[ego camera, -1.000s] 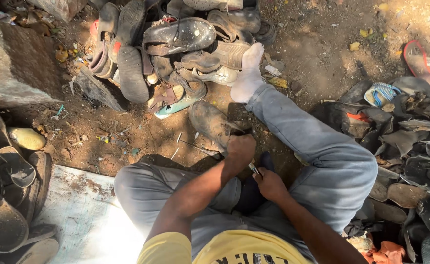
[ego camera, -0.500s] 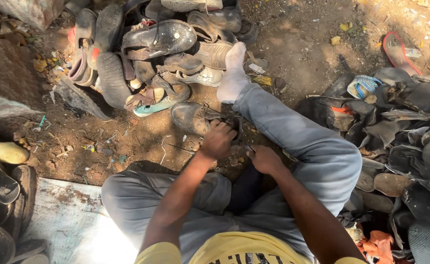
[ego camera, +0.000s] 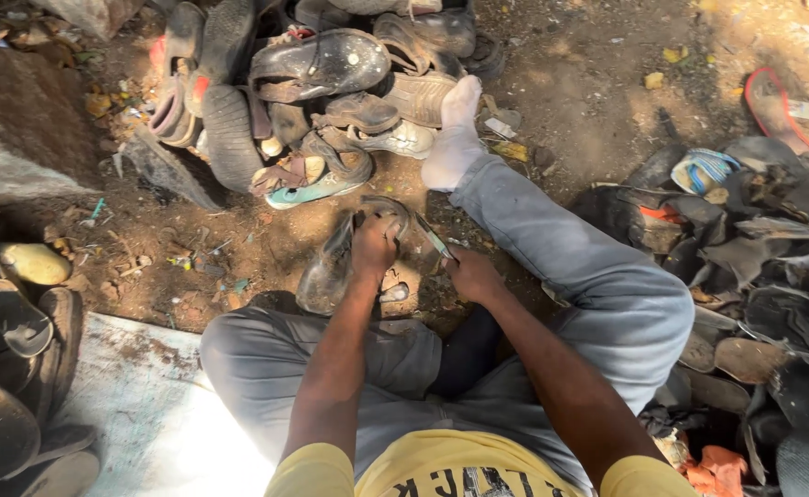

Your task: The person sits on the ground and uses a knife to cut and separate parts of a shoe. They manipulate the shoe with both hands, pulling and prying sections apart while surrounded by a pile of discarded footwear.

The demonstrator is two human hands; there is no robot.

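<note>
A sandal [ego camera: 335, 262] is lying on the ground [ego camera: 588, 83] in front of the seated person, between the knees. The left hand [ego camera: 374, 244] is resting on it; the right hand [ego camera: 473, 274] is sitting just to its right, holding a thin tool [ego camera: 434, 237]. A heap of footwear [ego camera: 312, 83] is lying beyond, another pile [ego camera: 772, 276] to the right, more shoes [ego camera: 13, 387] at the left.

Daylight, dappled shade over the dirt; blown-out glare on the pale slab [ego camera: 160, 423] at lower left. Focus is sharp, slight wide-angle stretch at edges.
</note>
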